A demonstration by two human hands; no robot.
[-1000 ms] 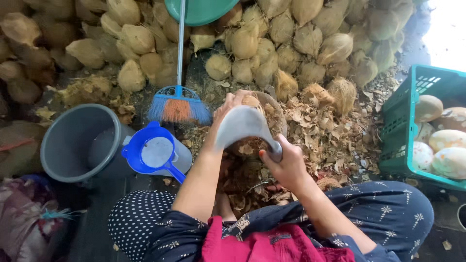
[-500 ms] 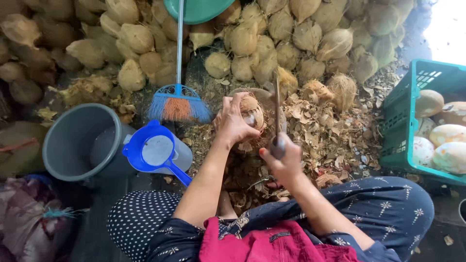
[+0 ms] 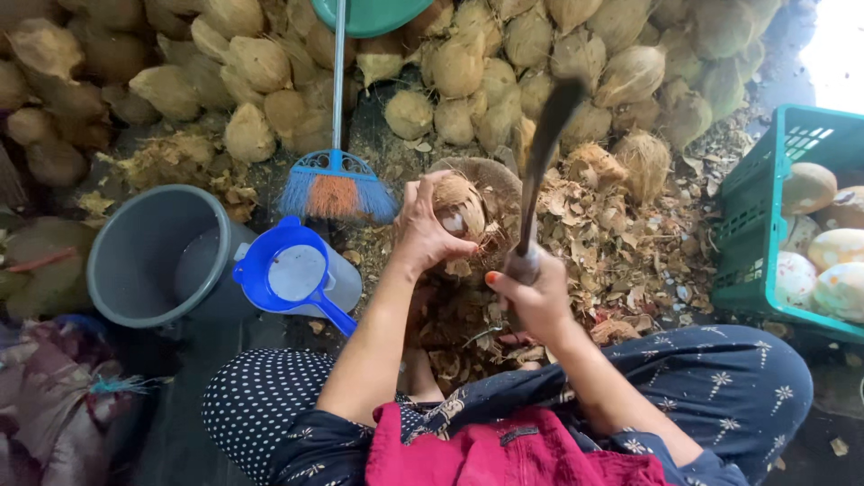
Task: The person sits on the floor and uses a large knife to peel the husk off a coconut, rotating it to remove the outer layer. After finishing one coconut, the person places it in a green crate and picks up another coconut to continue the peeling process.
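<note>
Brown, fibrous husk partly stripped from the coconut (image 3: 461, 209): pale patch of inner shell exposed on the near side, ragged fibre clinging over the top and far side. Judged roughly midway on this nut; more trimming needed before it matches the smooth, pale nuts in the green crate (image 3: 751, 225) at right. Coconut held just above a round wooden block (image 3: 490, 175), amid loose husk shavings (image 3: 621, 252) on the floor. Left hand (image 3: 423, 229) clasped around the nut's left side, fingers curled over it, steadying. Right hand (image 3: 531, 292) clenched on the handle of a long dark blade (image 3: 544, 144), raised upright and motion-blurred, just right of the nut. Large heap of unhusked coconuts (image 3: 468, 63) beyond, so bulk of the work judged undone. Grey bucket (image 3: 157, 256) and blue jug (image 3: 297, 274) at left; blue-and-orange broom (image 3: 335, 184) lying near the block. Crate partly filled only.
</note>
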